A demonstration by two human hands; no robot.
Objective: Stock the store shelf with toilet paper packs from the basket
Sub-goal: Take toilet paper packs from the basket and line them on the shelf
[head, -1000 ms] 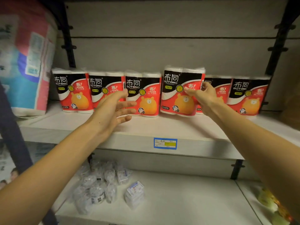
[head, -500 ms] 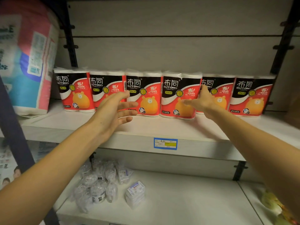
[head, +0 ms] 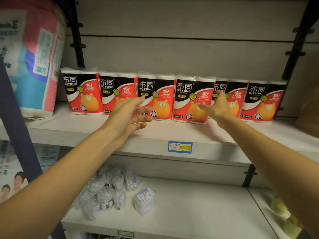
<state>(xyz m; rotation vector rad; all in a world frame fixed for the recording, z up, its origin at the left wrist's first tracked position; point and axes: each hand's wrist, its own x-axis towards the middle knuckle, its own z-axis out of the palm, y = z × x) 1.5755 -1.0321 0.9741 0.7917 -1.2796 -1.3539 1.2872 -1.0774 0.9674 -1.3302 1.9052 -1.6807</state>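
Several red, black and white two-roll toilet paper packs stand upright in a row along the back of the white shelf [head: 155, 133]. The fourth pack from the left [head: 191, 99] stands on the shelf between its neighbours. My right hand [head: 215, 106] hovers open just in front of that pack's right edge, fingers spread, holding nothing. My left hand [head: 127, 114] is open with fingers apart, in front of the second and third packs [head: 155, 97], not gripping either. The basket is out of view.
A big pink and blue wrapped bundle [head: 32, 62] stands at the shelf's left end. A blue and yellow price tag [head: 180, 147] sits on the shelf's front edge. The lower shelf [head: 198, 213] carries small clear-wrapped packets [head: 107, 192] and yellow-green items [head: 283, 214] at right.
The fourth pack was held up in my right hand, then came down into the row. My right hand has let go and drawn back a little. My left hand stayed put.
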